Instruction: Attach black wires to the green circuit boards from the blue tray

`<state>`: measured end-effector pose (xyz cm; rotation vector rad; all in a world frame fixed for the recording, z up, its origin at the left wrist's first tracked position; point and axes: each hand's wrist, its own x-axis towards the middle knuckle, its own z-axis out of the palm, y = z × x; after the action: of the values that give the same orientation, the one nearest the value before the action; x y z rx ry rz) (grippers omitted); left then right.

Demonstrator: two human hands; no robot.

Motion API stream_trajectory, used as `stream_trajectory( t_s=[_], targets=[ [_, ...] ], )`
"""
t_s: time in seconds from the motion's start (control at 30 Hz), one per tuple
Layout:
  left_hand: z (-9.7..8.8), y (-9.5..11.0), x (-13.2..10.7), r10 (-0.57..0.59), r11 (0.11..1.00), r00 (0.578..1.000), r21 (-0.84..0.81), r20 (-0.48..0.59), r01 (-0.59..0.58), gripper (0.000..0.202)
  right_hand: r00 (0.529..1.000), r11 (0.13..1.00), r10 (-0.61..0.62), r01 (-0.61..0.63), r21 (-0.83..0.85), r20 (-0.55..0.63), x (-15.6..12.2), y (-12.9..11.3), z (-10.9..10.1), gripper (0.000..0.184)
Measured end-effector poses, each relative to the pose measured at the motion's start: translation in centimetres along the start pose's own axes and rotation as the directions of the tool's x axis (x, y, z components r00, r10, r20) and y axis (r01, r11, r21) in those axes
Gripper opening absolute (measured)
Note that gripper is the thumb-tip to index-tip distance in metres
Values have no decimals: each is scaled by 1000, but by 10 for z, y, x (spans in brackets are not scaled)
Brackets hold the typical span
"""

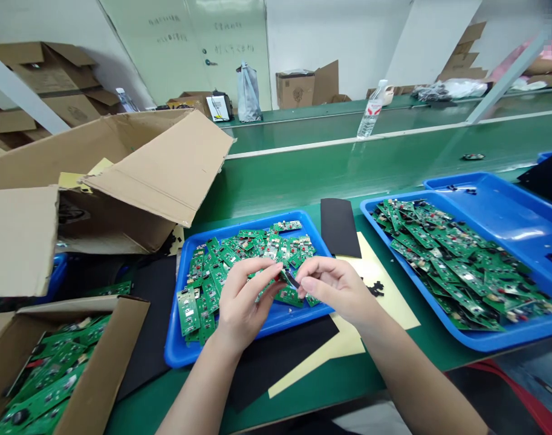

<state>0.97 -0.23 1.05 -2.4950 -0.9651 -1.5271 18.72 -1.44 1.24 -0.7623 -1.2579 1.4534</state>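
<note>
Both hands meet over the near side of a blue tray [176, 353] heaped with green circuit boards [212, 266]. My left hand [251, 296] pinches a small circuit board [283, 277] between thumb and fingers, its far end partly hidden. In my right hand [332, 287], the fingertips are closed on a small black strip [291, 279] held against that board. Just right of my right wrist, small black pieces [374, 287] lie on a yellow sheet [393, 302].
A second blue tray [369, 211] of boards stands right, beside another blue tray [520, 205]. Black sheets [339, 226] lie behind and in front of the middle tray. Left are an open carton [167, 163] and a box of boards [107, 368]. A water bottle [370, 115] stands behind.
</note>
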Motion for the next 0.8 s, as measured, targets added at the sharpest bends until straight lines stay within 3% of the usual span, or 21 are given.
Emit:
stream_trajectory(
  t_s=[0.23,0.47,0.63,0.73,0.8],
  targets=[
    [1,1,-1,22,1000,1000,-19,-4,-22,37,987,985,156,-159,62,45,2,-4,1,14],
    [2,3,0,-59,990,997,-128,53,65,32,979,980,161,-173,99,124,4,-4,0,21],
    [3,5,-3,-188,919,974,-326,125,219,36,994,997,80,-78,-21,75,1,-1,0,14],
    [5,7,-7,-300,799,933,-481,199,360,36,998,977,-54,60,-203,35,-1,-1,2,8],
    [7,9,-8,-361,712,901,-553,242,434,34,984,920,-175,171,-353,21,-1,-1,3,7]
  ],
)
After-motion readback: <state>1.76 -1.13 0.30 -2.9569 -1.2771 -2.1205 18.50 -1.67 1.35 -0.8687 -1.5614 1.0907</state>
